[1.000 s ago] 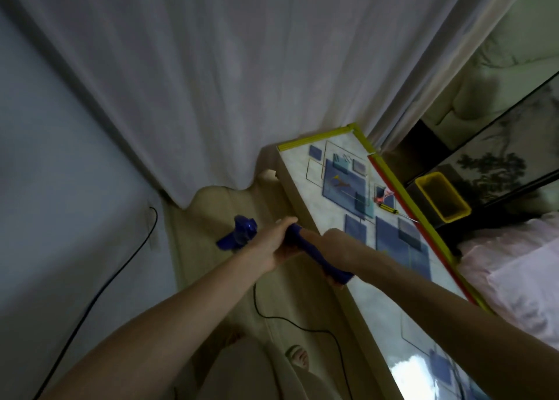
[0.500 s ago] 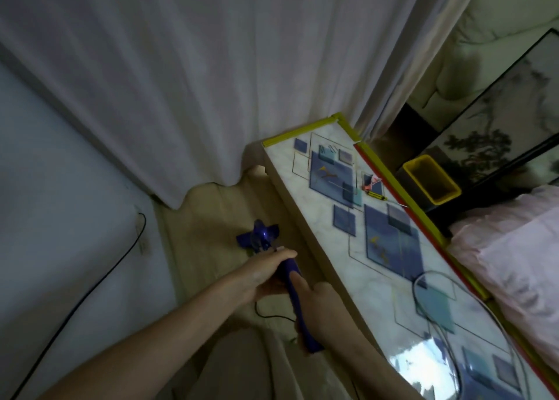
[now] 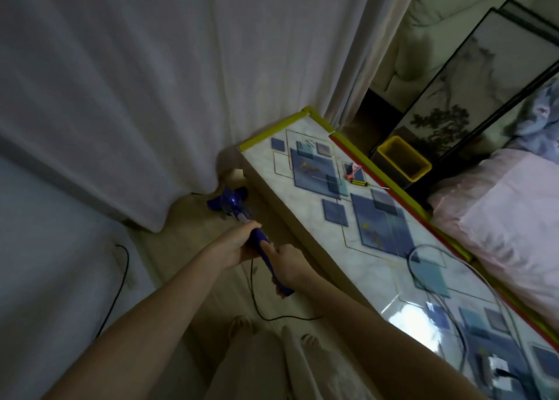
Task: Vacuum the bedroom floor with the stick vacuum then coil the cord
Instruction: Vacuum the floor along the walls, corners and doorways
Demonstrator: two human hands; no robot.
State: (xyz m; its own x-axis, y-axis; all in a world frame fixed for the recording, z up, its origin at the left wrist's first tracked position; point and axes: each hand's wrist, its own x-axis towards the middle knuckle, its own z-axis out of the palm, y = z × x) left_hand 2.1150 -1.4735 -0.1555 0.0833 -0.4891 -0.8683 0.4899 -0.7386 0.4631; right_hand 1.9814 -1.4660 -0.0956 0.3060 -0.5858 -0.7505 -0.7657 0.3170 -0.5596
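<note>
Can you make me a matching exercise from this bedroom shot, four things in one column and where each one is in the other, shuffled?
Things:
1. stick vacuum
2. screwdriver
3. yellow bin
4. black cord

Places:
A. lying on the patterned tabletop
B. trailing across the floor near the feet
C. held by the left hand and the right hand
D. standing on the floor beyond the table's far edge, beside the framed picture

Pairs: 1-C, 2-A, 3-D, 4-B
</note>
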